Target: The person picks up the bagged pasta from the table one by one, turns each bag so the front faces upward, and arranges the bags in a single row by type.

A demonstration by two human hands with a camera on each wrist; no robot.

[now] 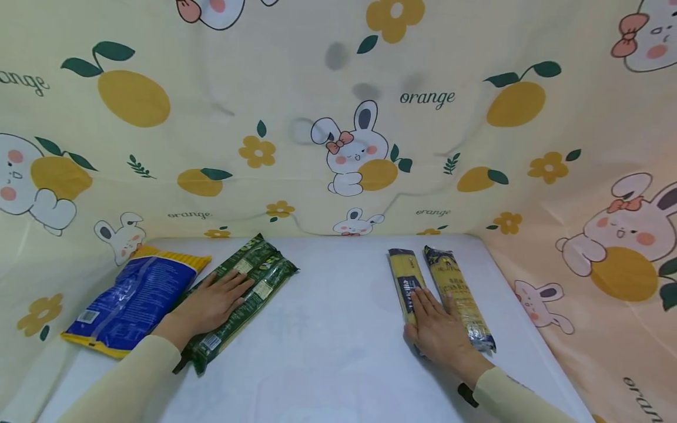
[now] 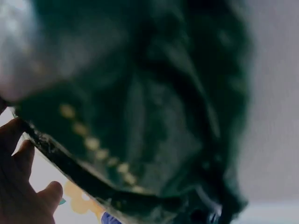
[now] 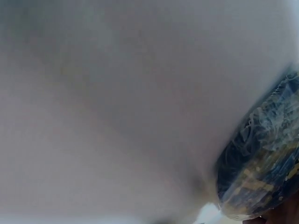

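My left hand [image 1: 208,302] rests on two long green packets [image 1: 264,289] that lie slanted side by side, its fingers stretched out over their printed wrappers. In the left wrist view the green wrapping [image 2: 140,135] fills most of the picture, blurred, with fingers [image 2: 23,158] at its edge. On the other side, my right hand [image 1: 441,332] lies with straight fingers on a slim yellow and navy spaghetti packet [image 1: 404,267]. Its thumb side covers the lower part. Just right of that hand is a second yellow spaghetti packet [image 1: 457,288]. A crinkled clear packet end [image 3: 261,163] shows in the right wrist view.
A blue bag with yellow ends [image 1: 137,299] lies left of the green packets, against them. The white table [image 1: 328,329] has its far edge along a hanging cloth [image 1: 296,194] printed with rabbits and oranges, which also runs down the right side.
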